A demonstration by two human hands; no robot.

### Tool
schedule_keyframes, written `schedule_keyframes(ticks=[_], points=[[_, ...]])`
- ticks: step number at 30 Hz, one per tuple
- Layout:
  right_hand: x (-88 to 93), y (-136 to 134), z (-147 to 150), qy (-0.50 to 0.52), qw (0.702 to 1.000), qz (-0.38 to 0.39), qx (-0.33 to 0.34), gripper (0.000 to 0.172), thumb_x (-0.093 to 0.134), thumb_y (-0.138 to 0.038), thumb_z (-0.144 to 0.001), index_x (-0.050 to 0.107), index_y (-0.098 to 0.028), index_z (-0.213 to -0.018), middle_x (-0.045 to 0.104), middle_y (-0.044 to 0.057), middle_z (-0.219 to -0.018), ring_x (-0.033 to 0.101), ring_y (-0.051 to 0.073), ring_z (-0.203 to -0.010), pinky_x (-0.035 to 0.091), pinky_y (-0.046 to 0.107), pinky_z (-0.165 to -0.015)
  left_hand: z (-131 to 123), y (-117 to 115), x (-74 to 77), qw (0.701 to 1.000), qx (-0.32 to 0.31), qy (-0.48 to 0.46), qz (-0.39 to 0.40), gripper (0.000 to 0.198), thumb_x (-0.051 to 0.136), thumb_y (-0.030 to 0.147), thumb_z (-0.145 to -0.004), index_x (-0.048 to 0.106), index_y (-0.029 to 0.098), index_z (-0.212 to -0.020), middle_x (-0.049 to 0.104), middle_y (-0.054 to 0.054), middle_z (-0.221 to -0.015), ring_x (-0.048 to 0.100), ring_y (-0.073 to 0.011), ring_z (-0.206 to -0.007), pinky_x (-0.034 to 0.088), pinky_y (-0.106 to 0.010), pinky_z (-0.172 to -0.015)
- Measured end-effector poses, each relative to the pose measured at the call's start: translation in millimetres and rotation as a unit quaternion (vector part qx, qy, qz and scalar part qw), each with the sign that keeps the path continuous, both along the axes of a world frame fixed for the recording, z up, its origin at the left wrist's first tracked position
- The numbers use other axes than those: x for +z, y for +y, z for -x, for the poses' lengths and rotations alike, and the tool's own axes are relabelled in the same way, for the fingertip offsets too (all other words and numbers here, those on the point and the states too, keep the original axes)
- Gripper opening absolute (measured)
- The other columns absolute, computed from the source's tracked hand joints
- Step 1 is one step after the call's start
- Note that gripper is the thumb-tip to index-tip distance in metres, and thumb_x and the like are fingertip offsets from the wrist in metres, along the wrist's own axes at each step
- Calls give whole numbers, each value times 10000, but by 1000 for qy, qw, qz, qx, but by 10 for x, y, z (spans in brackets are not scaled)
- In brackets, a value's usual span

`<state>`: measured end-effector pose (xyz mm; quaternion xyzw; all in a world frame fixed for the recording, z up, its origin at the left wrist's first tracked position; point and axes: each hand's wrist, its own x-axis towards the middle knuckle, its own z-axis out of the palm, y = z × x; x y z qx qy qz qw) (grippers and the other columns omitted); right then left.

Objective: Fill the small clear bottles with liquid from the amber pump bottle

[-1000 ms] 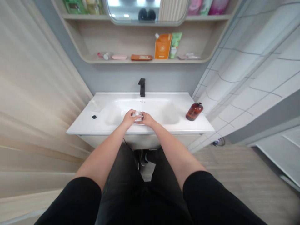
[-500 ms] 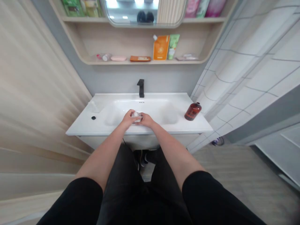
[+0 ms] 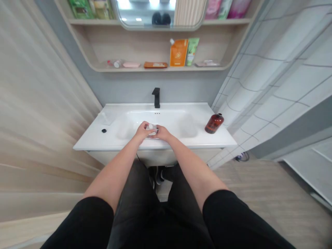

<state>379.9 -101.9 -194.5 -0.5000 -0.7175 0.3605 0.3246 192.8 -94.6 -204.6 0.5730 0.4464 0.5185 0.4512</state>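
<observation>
Gripping a small clear object (image 3: 152, 129), the left hand (image 3: 141, 132) and right hand (image 3: 163, 132) are both closing on it over the white basin (image 3: 166, 118), lower center.

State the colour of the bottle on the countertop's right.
The rounded glass bottle is dark amber-brown, best seen in the head view.

No wording could be read. The orange pouch (image 3: 178, 52) and the green tube (image 3: 191, 52) on the wooden shelf (image 3: 160, 68) carried printed labels, and the flat orange packet (image 3: 155, 64) beside them showed pale markings, but all of it was too small and blurred to make out.
</observation>
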Motion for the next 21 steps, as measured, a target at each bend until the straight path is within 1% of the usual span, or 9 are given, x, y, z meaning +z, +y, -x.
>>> schedule_keyframes(ticks=[3,6,9,11,13,15,17,19,21], points=[[18,-12,0,3,1000,-3,-2,538,1022,-428,-637,749,-192,-1037,811,20,-962,726,202,-857,535,275,-778,1,14,-10,1000,4,-7,-11,619,1023,424,-540,641,243,-992,716,-7,-965,647,-211,-891,514,-344,-855],[15,-14,-3,0,1000,-2,-2,561,1026,-425,-627,744,-192,-1052,809,22,-967,725,208,-862,539,281,-783,-3,14,-3,1000,1,12,-12,537,1004,433,-578,648,236,-929,706,1,-914,640,-209,-876,508,-343,-851],[-9,-7,-7,7,1000,2,-1,572,1029,-412,-617,742,-191,-1060,810,26,-985,730,214,-873,544,290,-793,-4,3,12,1000,19,0,-20,566,1015,413,-545,639,240,-930,697,16,-903,646,-206,-874,508,-337,-851],[-30,0,-9,18,1000,0,0,566,1024,-397,-627,745,-192,-1075,815,31,-1011,736,217,-891,553,297,-811,-2,-7,21,1000,4,2,-18,562,1015,426,-554,669,238,-955,703,10,-906,650,-210,-874,507,-337,-842],[-49,9,-12,22,1000,-5,-3,573,1023,-386,-626,747,-196,-1090,816,29,-1027,740,220,-910,557,302,-826,-1,-15,29,1000,-11,19,-9,512,1003,458,-590,680,234,-918,691,12,-864,635,-207,-839,501,-338,-823],[-64,20,-17,15,1000,-5,-6,582,1031,-390,-608,743,-199,-1076,810,20,-1001,736,218,-898,553,299,-814,-4,-22,34,1000,-1,27,-9,498,1000,471,-596,652,235,-863,665,26,-823,618,-198,-816,498,-336,-822],[-75,30,-20,12,1000,0,-5,577,1038,-399,-597,736,-198,-1047,801,9,-963,726,208,-860,541,290,-785,-9,-26,38,1000,12,14,-21,534,1012,454,-569,641,238,-886,666,32,-847,626,-198,-842,505,-334,-848],[-83,36,-22,15,1000,2,1,563,1035,-406,-609,732,-200,-1037,798,4,-956,718,198,-837,531,283,-768,-11,-28,39,1000,2,5,-28,546,1010,448,-575,662,237,-939,684,21,-892,638,-204,-874,510,-336,-862],[-89,36,-20,16,1000,-2,3,558,1031,-409,-623,730,-204,-1046,800,3,-971,718,195,-843,526,280,-769,-8,-27,39,1000,-6,16,-23,529,1004,456,-593,679,233,-945,691,8,-897,642,-211,-874,510,-340,-851]])
